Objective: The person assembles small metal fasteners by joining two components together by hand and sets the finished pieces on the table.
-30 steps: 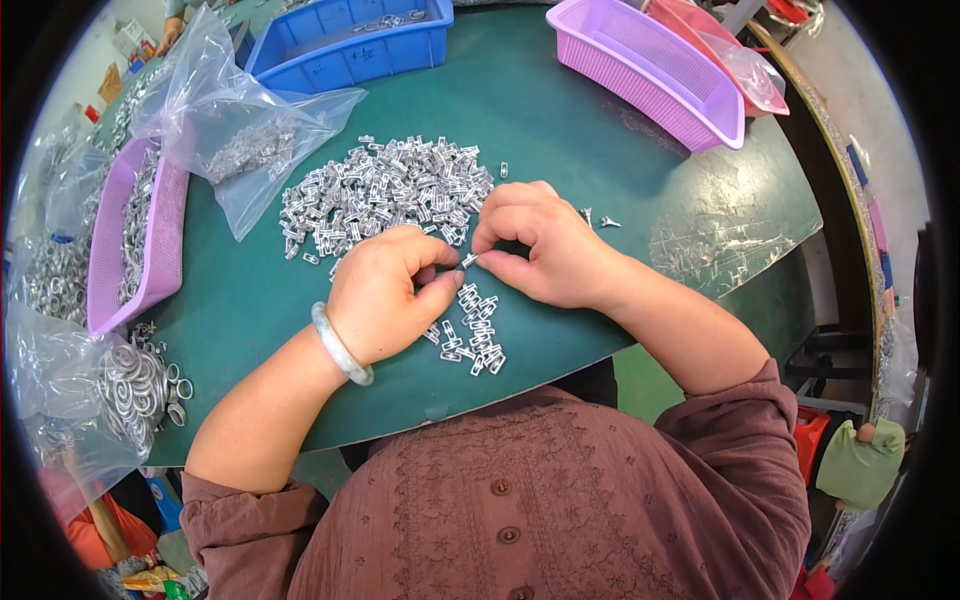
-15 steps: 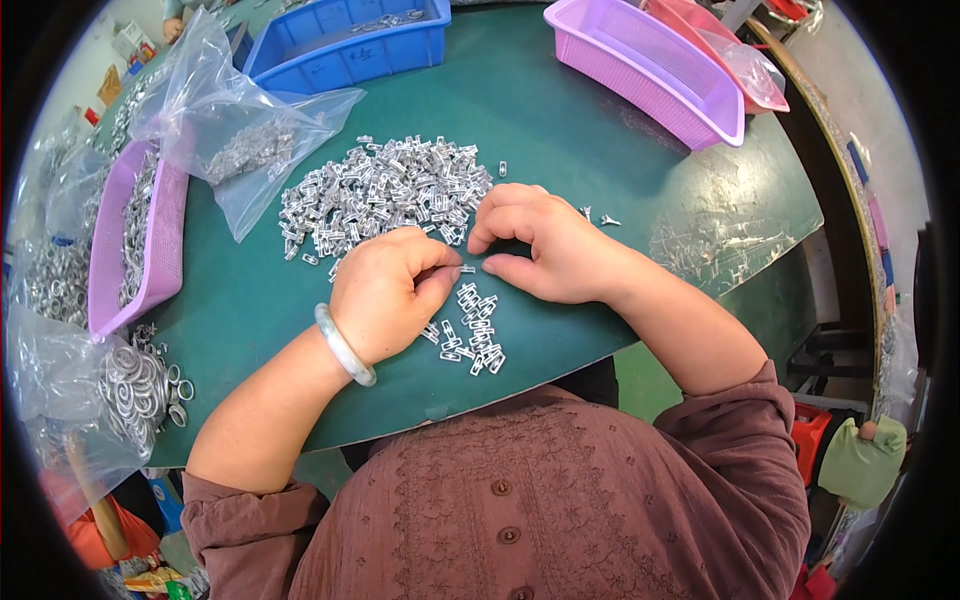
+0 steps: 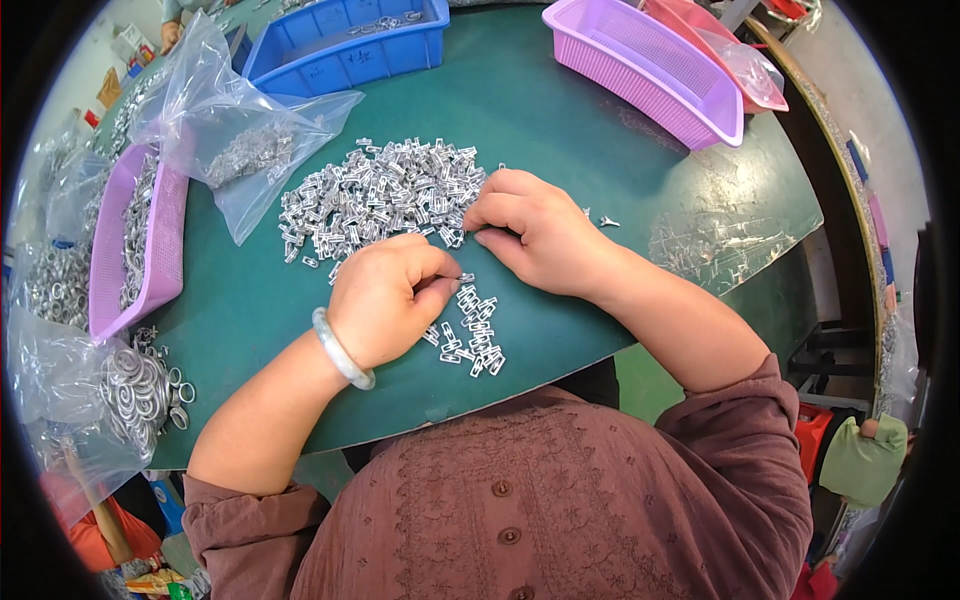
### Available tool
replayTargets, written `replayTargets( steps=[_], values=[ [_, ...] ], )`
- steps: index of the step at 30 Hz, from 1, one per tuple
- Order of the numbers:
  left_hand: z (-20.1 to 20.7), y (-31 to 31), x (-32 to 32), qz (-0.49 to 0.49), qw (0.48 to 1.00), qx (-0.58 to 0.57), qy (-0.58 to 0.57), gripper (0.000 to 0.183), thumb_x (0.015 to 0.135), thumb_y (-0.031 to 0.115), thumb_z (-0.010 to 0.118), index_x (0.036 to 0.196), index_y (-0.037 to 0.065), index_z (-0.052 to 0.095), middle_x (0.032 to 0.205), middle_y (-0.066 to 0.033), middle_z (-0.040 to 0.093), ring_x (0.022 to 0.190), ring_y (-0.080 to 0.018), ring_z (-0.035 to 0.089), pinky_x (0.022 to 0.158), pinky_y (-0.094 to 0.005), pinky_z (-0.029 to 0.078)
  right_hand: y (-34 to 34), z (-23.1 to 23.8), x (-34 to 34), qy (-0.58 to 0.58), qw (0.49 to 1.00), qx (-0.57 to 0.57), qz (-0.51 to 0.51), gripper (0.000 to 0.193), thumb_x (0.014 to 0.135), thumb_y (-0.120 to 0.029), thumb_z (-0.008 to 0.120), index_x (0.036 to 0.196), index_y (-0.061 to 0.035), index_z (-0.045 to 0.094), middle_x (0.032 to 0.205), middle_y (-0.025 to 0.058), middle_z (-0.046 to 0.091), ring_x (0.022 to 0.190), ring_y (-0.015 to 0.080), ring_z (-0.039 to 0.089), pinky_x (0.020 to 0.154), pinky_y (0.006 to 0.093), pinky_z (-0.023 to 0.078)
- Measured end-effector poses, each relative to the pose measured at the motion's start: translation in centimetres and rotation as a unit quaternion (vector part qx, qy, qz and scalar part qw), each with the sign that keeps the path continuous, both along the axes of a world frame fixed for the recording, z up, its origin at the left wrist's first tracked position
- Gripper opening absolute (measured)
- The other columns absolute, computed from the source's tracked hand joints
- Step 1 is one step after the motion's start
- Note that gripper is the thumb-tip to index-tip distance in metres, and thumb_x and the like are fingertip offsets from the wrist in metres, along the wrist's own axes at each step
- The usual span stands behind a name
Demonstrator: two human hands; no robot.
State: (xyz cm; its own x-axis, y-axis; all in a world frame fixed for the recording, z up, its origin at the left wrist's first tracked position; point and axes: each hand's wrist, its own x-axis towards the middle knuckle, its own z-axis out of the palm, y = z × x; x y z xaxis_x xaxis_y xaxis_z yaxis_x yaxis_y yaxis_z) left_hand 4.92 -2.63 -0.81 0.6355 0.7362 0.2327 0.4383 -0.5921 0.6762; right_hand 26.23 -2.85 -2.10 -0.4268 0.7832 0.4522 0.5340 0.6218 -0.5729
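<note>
My left hand (image 3: 388, 300), with a pale bangle (image 3: 342, 350) at its wrist, pinches a small silver metal piece (image 3: 467, 277) between thumb and forefinger. Below its fingertips lies a small cluster of similar rectangular metal pieces (image 3: 480, 335). My right hand (image 3: 545, 235) reaches the right edge of a large heap of these pieces (image 3: 385, 195), its thumb and fingers drawn together. Whatever is between those fingertips is hidden or too small to name.
Left of the heap are a clear plastic bag (image 3: 250, 150) of metal parts and a purple basket (image 3: 170, 265); metal rings (image 3: 135, 390) lie below. A blue bin (image 3: 350, 65) and another purple basket (image 3: 640, 85) stand at the back of the green table (image 3: 560, 360). Another person's hand (image 3: 172, 35) shows far left.
My right hand has moved up and slightly left, from beside the left fingertips to the heap's edge. The left hand has shifted slightly downward, still pinching the metal piece.
</note>
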Motion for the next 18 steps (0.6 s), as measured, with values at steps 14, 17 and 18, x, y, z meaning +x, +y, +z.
replayTargets(
  steps=[14, 17, 18],
  values=[
    [-0.25, 0.07, 0.08, 0.045, 0.999, -0.009, -0.028, 0.012, 0.078, 0.002, 0.066, 0.09, 0.001, 0.067, 0.075, -0.0059, 0.057, 0.056, -0.0116, 0.053, 0.053, -0.0257, 0.043, -0.01, 0.6, 0.13, -0.023, 1.0, -0.006, 0.007, 0.008, 0.074, -0.008, 0.067, 0.08, -0.0043, 0.064, 0.085, 0.0108, 0.057, 0.085, 0.0316, 0.056, 0.075, 0.0409, 0.046],
    [0.06, -0.01, 0.3, 0.055, 0.998, -0.005, -0.002, 0.012, 0.078, 0.008, 0.068, 0.09, 0.003, 0.068, 0.075, -0.0073, 0.058, 0.061, -0.0183, 0.057, 0.056, -0.0309, 0.046, -0.01, 0.41, -0.22, -0.035, 0.999, 0.005, -0.01, 0.007, 0.074, -0.009, 0.067, 0.078, -0.0041, 0.064, 0.083, 0.0107, 0.057, 0.084, 0.0317, 0.056, 0.075, 0.0412, 0.046],
    [0.19, -0.03, 0.41, 0.066, 0.998, -0.014, 0.019, 0.012, 0.078, 0.013, 0.069, 0.088, 0.006, 0.069, 0.077, -0.0085, 0.06, 0.066, -0.0247, 0.061, 0.059, -0.036, 0.048, -0.02, 0.25, -0.26, -0.041, 0.999, 0.015, -0.019, 0.007, 0.074, -0.01, 0.067, 0.077, -0.0042, 0.064, 0.082, 0.0105, 0.057, 0.083, 0.0316, 0.056, 0.074, 0.0414, 0.046]
  ],
)
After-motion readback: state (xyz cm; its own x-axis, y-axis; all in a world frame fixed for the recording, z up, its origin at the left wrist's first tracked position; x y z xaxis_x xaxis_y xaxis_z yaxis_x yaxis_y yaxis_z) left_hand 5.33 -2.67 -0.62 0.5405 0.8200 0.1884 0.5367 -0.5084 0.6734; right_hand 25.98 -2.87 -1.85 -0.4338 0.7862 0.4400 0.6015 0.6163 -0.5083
